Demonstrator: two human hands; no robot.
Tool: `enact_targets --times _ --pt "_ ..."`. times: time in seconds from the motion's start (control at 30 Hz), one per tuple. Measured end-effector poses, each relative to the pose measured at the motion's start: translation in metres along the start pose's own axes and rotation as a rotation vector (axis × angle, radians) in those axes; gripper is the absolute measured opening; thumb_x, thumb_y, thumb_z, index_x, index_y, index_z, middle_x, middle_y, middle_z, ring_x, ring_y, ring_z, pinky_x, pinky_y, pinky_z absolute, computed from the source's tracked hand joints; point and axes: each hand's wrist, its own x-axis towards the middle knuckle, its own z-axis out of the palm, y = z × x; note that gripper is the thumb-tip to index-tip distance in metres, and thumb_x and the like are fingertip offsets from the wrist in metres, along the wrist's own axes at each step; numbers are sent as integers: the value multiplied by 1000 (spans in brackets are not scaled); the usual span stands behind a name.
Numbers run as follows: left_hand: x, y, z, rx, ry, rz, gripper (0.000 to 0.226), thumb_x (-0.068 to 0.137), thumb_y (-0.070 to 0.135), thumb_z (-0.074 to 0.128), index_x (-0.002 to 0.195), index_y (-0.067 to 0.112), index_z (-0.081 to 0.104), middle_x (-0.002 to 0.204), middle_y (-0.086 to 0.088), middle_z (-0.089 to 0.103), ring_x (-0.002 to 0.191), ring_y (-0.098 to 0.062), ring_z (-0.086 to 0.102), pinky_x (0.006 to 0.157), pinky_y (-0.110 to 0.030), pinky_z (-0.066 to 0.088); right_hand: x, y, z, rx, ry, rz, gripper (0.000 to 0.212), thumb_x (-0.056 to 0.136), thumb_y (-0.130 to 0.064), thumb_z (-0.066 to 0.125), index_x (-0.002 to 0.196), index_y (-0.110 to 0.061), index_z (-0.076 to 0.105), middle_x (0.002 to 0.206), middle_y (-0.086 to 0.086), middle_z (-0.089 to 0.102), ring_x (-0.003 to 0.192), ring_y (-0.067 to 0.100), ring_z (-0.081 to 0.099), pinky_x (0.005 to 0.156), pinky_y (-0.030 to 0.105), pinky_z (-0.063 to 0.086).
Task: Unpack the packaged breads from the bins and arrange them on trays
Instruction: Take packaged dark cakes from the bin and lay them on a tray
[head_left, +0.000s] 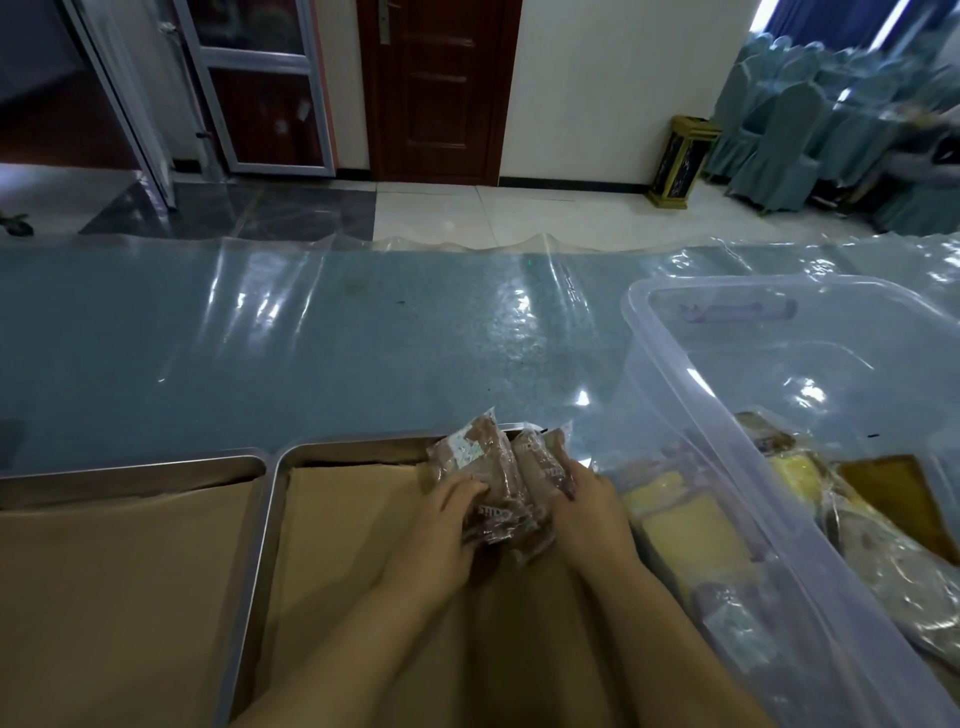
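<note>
My table (363, 338) ran across the middle of the frame, blue-green and covered with a clear plastic sheet (519, 249) that wrinkled and shone along the far edge. Directly on it, at the lower left, sat a metal tray (130, 465) lined with brown paper, and just beside it toward the lower centre a second metal tray (358, 447) with the same lining. At the right of the frame stood a clear plastic bin (691, 415), its near wall close against the second tray. The upper-left stretch of the tabletop carried only the sheet.
</note>
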Motion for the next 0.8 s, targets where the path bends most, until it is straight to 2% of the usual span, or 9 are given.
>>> enact_targets --times 0.07,0.13,0.27,0.33,0.5,0.6,0.73,0.8 --pt "2 2 1 30 -14 7 63 77 5 66 130 29 44 138 12 32 122 -10 40 98 -20 37 2 1 -2 -175 1 38 44 95 -31 42 137 -19 42 127 13 48 116 33 47 99 43 40" --pt "1 5 -2 43 -61 0 69 76 10 69 135 29 39 143 10 27 127 -13 36 102 -21 34 -1 0 -3 -296 -14 55 44 94 -24 42 138 -14 39 132 16 45 119 35 45 99 43 40" --pt "-12 13 -16 110 -168 -72 81 78 33 71 144 34 24 152 11 14 138 -16 18 114 -32 22 -19 -9 -11 -447 27 -1 42 94 -25 43 134 -13 42 132 13 45 118 33 45 96 40 41" --pt "-23 20 -26 137 -143 -60 75 80 37 69 143 35 28 151 9 21 135 -16 22 113 -35 25 -35 -18 -19 -473 50 -58 43 92 -27 45 134 -15 42 130 11 46 117 31 46 94 39 43" --pt "-64 52 -61 45 -37 -35 41 81 36 66 121 36 54 123 15 49 110 -7 50 91 -26 45 -92 -47 -42 -548 -58 -238 42 90 -37 51 127 -18 49 123 9 52 111 30 50 93 41 44" --pt "-89 82 -91 77 109 45 24 80 37 67 102 38 59 99 25 52 96 -3 54 78 -24 46 -135 -63 -65 -531 -84 -357 40 88 -43 54 121 -21 51 117 4 57 103 25 55 85 39 48" --pt "-119 135 -132 101 228 168 13 80 37 69 91 37 63 89 22 61 84 3 58 73 -29 52 -188 -79 -113 -423 -1 -531 36 86 -47 54 119 -32 52 114 -8 62 102 15 57 85 38 50" --pt "-129 167 -147 72 253 250 9 80 38 69 87 35 65 83 22 63 80 5 59 70 -29 52 -210 -83 -142 -382 22 -582 40 86 -51 53 124 -39 47 116 -15 59 101 6 55 83 30 49"
